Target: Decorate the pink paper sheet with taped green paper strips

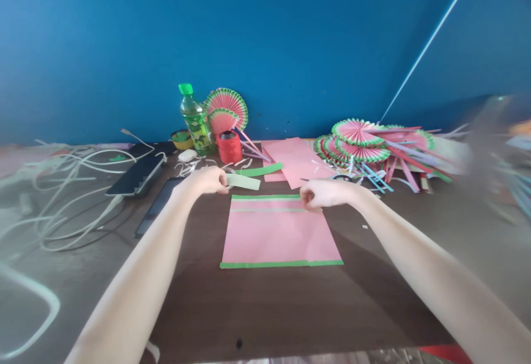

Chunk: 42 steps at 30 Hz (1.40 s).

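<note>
A pink paper sheet (279, 237) with green strips along its near and far edges lies flat on the dark brown table (257, 308). My left hand (206, 180) is closed in a pinch on one end of a pale green paper strip (244, 182), just beyond the sheet's far left corner. My right hand (321, 194) rests at the sheet's far right corner, fingers curled and pressing on a thin pale strip (267, 209) that runs across the sheet.
Finished pink-and-green paper fans (360, 141) are piled at the back right; another fan (226, 108) stands by a green-capped bottle (194, 119) and a red ribbon spool (229, 146). Spare pink sheets (295, 162) lie behind. Two phones (136, 177) and white cables (70, 198) lie at left.
</note>
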### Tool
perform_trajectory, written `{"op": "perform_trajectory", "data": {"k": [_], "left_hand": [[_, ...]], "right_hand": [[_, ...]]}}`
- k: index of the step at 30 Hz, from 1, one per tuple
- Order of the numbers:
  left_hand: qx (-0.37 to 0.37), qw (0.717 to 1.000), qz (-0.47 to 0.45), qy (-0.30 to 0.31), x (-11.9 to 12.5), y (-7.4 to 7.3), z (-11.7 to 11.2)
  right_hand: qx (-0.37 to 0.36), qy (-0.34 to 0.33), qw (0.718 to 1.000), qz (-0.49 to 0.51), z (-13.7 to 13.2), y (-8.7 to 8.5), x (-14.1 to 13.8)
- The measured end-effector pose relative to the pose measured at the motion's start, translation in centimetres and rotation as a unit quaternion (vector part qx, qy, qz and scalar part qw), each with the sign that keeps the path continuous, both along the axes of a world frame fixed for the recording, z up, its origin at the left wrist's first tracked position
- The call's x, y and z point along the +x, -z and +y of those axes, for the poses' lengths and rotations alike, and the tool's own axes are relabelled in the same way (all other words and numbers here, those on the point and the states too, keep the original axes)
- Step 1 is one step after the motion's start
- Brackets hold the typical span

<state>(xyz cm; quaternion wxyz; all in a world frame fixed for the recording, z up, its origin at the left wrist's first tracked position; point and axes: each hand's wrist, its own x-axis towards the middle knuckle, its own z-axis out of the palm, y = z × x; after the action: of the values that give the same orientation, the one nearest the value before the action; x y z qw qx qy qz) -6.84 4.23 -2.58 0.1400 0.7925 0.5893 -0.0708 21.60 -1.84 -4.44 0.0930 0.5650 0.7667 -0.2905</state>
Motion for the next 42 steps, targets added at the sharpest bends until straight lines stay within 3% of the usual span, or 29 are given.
{"op": "perform_trajectory", "data": {"k": [5,8,11,14,17,20,24,28,32,37,39,42], "left_hand": [[0.039,0.999,-0.007,0.003,-0.1,0.2,0.1],[0.084,0.989,-0.117,-0.020,-0.7,0.1,0.4],[0.139,0.956,-0.252,-0.052,-1.2,0.0,0.8],[0.168,0.906,-0.374,-0.105,-1.2,-0.2,0.9],[0.157,0.836,-0.502,-0.155,-0.9,-0.5,0.8],[0.084,0.749,-0.633,-0.180,-0.6,-0.8,0.6],[-0.045,0.650,-0.722,-0.234,-0.7,-0.9,0.8],[-0.075,0.584,-0.772,-0.241,-1.0,-0.6,1.2],[-0.055,0.565,-0.779,-0.265,-1.5,-0.1,1.7],[-0.032,0.572,-0.763,-0.299,-1.9,0.2,1.9],[-0.051,0.574,-0.766,-0.283,-1.7,0.0,1.7],[-0.102,0.589,-0.775,-0.206,-0.7,-0.3,1.1]], "right_hand": [[0.001,0.002,1.000,-0.002,0.1,0.1,0.1],[-0.001,-0.003,1.000,0.000,0.1,0.1,0.1],[-0.004,-0.004,1.000,0.000,0.0,0.0,0.0],[-0.004,0.001,1.000,-0.004,0.0,0.0,0.0],[0.000,0.004,1.000,0.000,0.0,0.1,0.0],[-0.002,0.004,1.000,0.006,0.1,0.2,0.2],[0.002,-0.001,1.000,0.013,0.2,0.3,0.3],[0.005,-0.006,1.000,0.016,0.1,0.2,0.2],[0.006,-0.012,1.000,0.019,0.0,0.1,0.2],[0.002,-0.008,1.000,0.014,0.0,0.1,0.1],[0.002,-0.009,1.000,0.013,0.0,0.0,0.0],[0.001,-0.004,1.000,0.007,-0.1,-0.1,-0.1]]}}
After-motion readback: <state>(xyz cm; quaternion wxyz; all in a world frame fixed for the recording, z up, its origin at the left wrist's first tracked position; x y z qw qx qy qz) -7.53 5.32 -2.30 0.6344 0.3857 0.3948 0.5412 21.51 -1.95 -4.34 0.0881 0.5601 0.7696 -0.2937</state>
